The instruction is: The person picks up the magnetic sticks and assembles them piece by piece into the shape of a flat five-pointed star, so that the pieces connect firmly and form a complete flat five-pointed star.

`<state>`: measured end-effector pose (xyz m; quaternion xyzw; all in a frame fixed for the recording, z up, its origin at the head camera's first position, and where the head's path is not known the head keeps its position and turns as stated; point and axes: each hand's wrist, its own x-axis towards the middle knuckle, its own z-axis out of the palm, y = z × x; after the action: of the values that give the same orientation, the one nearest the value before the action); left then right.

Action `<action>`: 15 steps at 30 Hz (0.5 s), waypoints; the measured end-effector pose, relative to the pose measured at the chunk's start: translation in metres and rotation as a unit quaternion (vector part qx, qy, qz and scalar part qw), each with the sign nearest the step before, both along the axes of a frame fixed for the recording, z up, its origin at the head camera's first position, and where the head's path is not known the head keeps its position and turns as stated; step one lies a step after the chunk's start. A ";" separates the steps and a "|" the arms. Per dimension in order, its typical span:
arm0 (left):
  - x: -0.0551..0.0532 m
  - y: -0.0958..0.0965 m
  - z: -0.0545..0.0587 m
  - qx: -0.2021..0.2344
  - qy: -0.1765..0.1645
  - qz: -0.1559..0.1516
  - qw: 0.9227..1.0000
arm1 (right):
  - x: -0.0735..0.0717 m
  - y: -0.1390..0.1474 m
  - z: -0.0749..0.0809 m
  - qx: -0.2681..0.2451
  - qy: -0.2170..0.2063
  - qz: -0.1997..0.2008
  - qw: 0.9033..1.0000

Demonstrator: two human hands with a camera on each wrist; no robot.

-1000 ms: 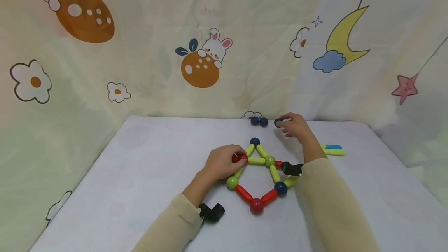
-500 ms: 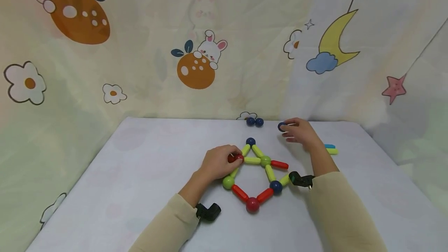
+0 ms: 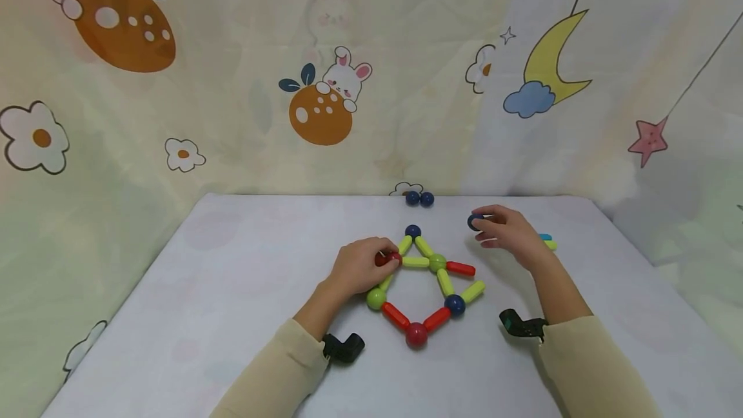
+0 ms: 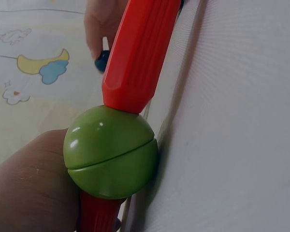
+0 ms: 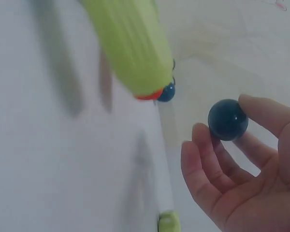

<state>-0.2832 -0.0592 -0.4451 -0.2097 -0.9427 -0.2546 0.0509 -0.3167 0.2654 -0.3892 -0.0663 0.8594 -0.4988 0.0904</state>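
A flat figure of magnetic rods and balls (image 3: 437, 263) lies mid-table. My left hand (image 3: 380, 260) grips the red ball (image 3: 396, 257) at its left corner. The left wrist view shows a green ball (image 4: 111, 152) with a red rod (image 4: 140, 53) up close. My right hand (image 3: 483, 229) hovers just right of the figure's top. It pinches a loose dark blue ball (image 3: 474, 222) between thumb and fingers (image 5: 203, 159). That ball (image 5: 227, 119) shows in the right wrist view, beside a yellow-green rod (image 5: 130, 43).
Two dark blue balls (image 3: 419, 199) sit at the table's back edge. A blue and a yellow-green rod (image 3: 547, 241) lie behind my right hand. Printed cloth hangs behind the white table (image 3: 232, 289).
My right hand has drawn the blue ball from the back edge toward me, closer to the figure's right side. The left hand stays on the red ball.
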 end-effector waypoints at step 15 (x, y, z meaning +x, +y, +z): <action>0.002 0.001 0.004 0.000 0.005 -0.003 1.000 | 0.037 0.025 -0.010 0.017 -0.036 0.028 0.999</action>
<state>-0.2812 -0.0584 -0.4408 -0.2143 -0.9415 -0.2541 0.0551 -0.2802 0.2908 -0.3997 -0.0711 0.8616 -0.4838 0.1361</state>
